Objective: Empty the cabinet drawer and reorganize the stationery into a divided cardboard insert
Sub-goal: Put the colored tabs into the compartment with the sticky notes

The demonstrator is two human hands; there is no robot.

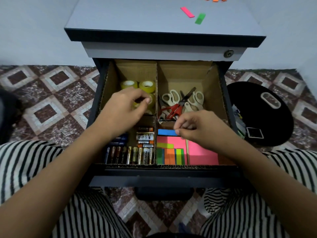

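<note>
Cardboard insert [181, 73], corrugated: left hand [123, 105] pinches glossy tape roll [151, 104]; right hand [197, 127] pinches flat blue strip [166, 132].

Both bare forearms [65, 165] reach forward, palms down. The left hand [125, 104] is farther out, fingers curled, thumb and forefinger pinching a tape roll [151, 102]. The right hand [199, 127] sits nearer, fingers bunched, pinching the end of a blue strip [166, 132].

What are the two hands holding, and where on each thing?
The left hand pinches a yellow tape roll by its rim; the right hand pinches the blue sticky strip at its right end.
</note>
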